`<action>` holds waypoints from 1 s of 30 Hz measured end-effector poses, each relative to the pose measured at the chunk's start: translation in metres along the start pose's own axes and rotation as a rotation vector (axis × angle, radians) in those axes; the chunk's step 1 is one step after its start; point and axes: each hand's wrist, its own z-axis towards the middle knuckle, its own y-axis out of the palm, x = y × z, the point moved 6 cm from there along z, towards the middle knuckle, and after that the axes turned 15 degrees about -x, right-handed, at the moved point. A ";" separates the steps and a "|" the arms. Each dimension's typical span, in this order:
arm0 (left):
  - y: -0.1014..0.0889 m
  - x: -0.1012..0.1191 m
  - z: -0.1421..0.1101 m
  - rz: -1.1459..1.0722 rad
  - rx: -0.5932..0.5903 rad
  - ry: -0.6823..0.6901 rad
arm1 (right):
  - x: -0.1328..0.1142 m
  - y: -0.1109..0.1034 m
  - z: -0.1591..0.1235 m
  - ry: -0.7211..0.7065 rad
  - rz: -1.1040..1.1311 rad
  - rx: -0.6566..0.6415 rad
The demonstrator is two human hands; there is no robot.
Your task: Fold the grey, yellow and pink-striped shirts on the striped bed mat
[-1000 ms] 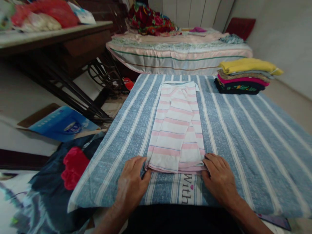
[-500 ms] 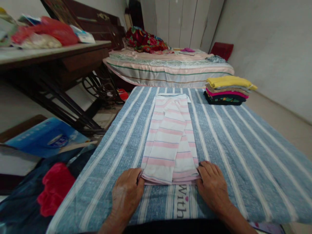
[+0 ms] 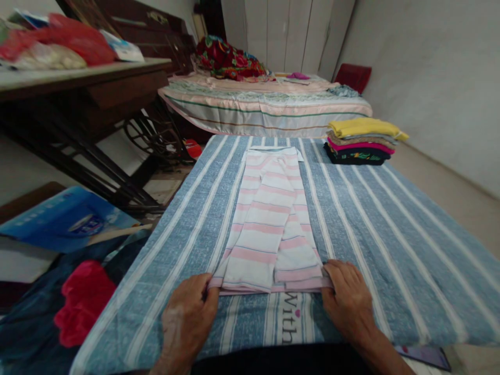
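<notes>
A white shirt with pink stripes lies lengthwise on the blue striped cover, its sides and sleeves folded inward into a long strip. My left hand pinches the near left corner of its hem between thumb and fingers. At the near right corner, my right hand grips the hem the same way. Between the two hands the hem is pulled wide, so the near end is broader than the far end. Printed letters on the cover show just below the hem.
A stack of folded clothes, yellow on top, sits at the far right of the cover. Beyond is a bed with a red floral blanket. On the left stand a sewing-machine table, a blue box and a red cloth.
My hands have moved apart, the left one leftward and the right one slightly rightward, stretching the shirt's hem wider. The whole view has shifted a little.
</notes>
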 end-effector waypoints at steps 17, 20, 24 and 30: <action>-0.007 0.007 0.009 0.053 0.018 0.132 | 0.002 -0.012 0.011 -0.008 -0.040 -0.129; -0.008 0.005 0.006 0.014 0.022 0.102 | 0.002 -0.019 0.009 -0.020 -0.022 -0.097; -0.014 0.011 0.007 0.011 0.030 0.168 | 0.000 -0.022 0.009 -0.015 -0.022 -0.055; -0.014 0.012 0.008 0.025 -0.008 0.203 | 0.002 -0.021 0.009 0.013 -0.019 -0.076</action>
